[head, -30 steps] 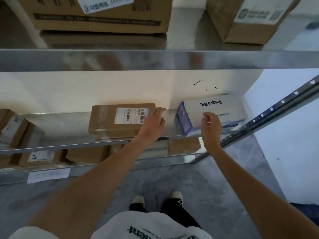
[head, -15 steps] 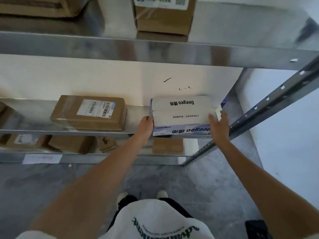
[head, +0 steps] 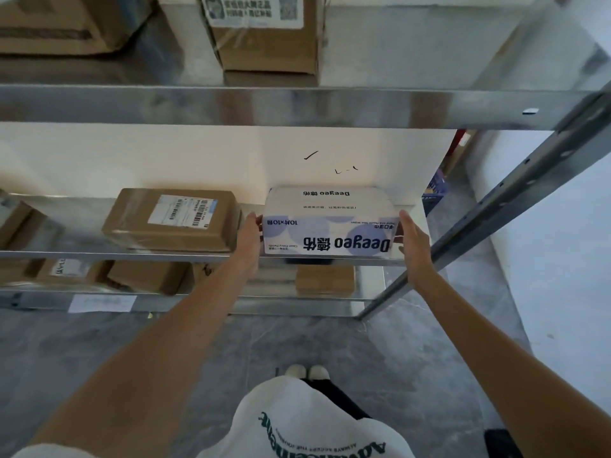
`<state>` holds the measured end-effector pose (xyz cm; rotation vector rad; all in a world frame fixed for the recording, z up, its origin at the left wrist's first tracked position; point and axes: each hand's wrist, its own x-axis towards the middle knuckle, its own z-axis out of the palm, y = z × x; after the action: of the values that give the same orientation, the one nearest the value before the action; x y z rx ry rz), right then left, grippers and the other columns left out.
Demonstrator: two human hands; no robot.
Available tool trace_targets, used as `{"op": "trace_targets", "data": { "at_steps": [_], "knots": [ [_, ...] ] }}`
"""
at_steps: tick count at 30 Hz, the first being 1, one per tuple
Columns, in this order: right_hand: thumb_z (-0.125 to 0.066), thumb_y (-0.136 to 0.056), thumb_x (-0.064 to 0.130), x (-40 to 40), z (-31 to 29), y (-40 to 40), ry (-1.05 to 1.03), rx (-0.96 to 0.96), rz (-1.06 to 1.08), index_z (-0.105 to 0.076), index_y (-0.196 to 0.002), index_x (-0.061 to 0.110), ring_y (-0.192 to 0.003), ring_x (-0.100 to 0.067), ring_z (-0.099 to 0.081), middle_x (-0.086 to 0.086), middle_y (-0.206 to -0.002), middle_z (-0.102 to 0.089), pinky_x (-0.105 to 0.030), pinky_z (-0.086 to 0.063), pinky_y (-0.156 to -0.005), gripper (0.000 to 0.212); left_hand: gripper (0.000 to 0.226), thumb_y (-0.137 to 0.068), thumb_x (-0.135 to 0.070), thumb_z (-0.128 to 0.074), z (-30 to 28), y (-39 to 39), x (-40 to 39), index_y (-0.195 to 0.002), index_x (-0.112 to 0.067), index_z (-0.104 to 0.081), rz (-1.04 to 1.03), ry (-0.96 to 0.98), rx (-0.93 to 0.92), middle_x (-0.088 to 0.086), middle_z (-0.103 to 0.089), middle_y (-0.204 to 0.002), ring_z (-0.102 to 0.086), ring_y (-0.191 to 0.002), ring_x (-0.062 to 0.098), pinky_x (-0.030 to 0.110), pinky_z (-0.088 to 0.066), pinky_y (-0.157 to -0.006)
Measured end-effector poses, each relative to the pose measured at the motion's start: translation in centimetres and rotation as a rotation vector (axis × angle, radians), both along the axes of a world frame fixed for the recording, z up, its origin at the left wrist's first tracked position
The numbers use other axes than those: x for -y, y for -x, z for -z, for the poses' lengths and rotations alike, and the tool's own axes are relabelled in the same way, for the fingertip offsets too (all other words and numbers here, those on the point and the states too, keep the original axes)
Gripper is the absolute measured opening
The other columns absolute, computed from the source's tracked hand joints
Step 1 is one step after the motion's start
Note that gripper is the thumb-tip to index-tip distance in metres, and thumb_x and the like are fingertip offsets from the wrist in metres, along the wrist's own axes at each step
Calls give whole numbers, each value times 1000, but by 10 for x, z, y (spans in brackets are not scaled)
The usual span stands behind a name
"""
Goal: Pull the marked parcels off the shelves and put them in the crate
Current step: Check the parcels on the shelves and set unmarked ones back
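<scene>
We hold the white-and-blue printed cardboard box between our two hands at the front edge of the middle metal shelf, near the shelf's right end. Our left hand lies flat against the box's left side, fingers straight and pressing; our right hand lies flat against its right side in the same way. The box's print reads upside down to us, and its bottom front edge seems to sit just at the shelf lip, though the shadow there makes contact hard to judge.

To the left on the same shelf, apart from the box, lies a brown taped cardboard parcel with a white barcode label. On the upper shelf stands a brown carton with a white printed label. Smaller brown parcels sit on the lower shelf. A grey perforated steel upright slants past our right hand. We cannot see the crate clearly.
</scene>
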<state>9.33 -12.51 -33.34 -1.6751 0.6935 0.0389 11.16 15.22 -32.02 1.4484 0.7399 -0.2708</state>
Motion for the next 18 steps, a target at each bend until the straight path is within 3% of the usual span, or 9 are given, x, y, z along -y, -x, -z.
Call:
{"op": "trace_targets", "data": {
  "at_steps": [4, 8, 10, 12, 14, 18],
  "knots": [
    [-49, -97, 52, -5, -3, -5, -163, 31, 85, -66, -123, 15, -107, -20, -66, -5, -116, -71, -37, -53, -95, 48, 47, -103, -42, -28, -8, -7, -1, -108, -13, -64, -72, 52, 18, 1, -68, -83, -63, -71, 16, 29, -53, -69],
    [-50, -97, 51, -14, -8, -7, -221, 53, 95, -65, -121, 18, -93, -14, -67, 2, -100, -72, -29, -54, -72, 43, 50, -102, -47, -25, -15, -13, -1, -83, -19, -62, -62, 114, 11, -5, -69, -59, -61, -65, 13, 22, -47, -58],
    [-49, -97, 50, -14, -10, -8, -227, 76, 119, -66, -117, 15, -92, -15, -67, 1, -100, -72, -27, -54, -70, 43, 50, -103, -46, -23, -16, -16, -2, -84, -18, -59, -63, 113, 22, -4, -68, -70, -60, -73, 13, 21, -44, -54],
    [-48, -98, 49, -14, -11, -9, -221, 81, 133, -67, -109, 16, -94, -19, -67, 0, -99, -71, -30, -56, -77, 40, 51, -102, -48, -24, -17, -18, -5, -100, -14, -62, -71, 121, 30, -1, -66, -88, -59, -83, 15, 23, -41, -57],
    [-48, -98, 50, -14, -11, -13, -214, 84, 133, -67, -97, 21, -100, -23, -67, 0, -98, -71, -36, -55, -89, 34, 56, -102, -50, -23, -18, -20, -7, -119, -13, -61, -60, 120, 28, 1, -65, -101, -58, -81, 11, 25, -41, -57],
    [-46, -98, 53, -14, -12, -18, -191, 89, 124, -66, -91, 26, -104, -25, -66, -2, -101, -72, -41, -52, -98, 35, 55, -101, -49, -26, -14, -23, -8, -120, -12, -60, -58, 125, 31, 2, -64, -101, -57, -79, 11, 26, -42, -58]
  ]
}}
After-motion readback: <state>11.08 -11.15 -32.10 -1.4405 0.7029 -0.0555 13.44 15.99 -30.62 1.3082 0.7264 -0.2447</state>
